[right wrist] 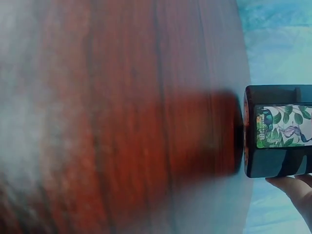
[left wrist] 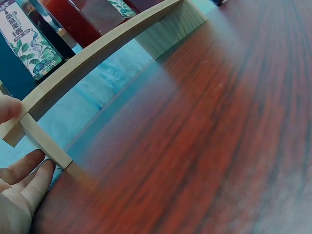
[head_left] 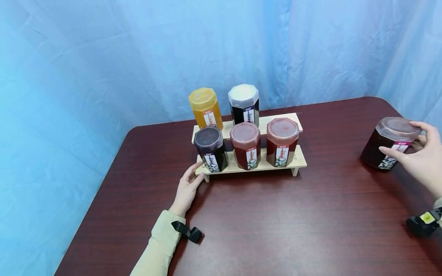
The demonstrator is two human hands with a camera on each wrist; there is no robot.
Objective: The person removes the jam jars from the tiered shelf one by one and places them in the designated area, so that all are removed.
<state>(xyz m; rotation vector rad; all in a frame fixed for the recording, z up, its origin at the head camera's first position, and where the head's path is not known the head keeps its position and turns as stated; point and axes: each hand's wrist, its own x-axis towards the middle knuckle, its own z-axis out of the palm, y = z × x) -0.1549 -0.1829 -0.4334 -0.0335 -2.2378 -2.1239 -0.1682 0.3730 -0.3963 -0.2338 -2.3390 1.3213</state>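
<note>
Dark jar (right wrist: 278, 130) cropped (right-wrist view), label (head_left: 386, 163) part-hidden

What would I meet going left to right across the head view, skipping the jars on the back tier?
Left hand → dark front jar → middle red jar → right-end red jar → pink-labelled dark jar → right hand.

Before me is a dark red-brown table (head_left: 255, 222), its grain streaked, its far corners rounded. Behind it and at both sides I see blue curtain (head_left: 145, 57), creased and folded; light leaves a whitish sheen (left wrist: 285, 212) on the table.
</note>
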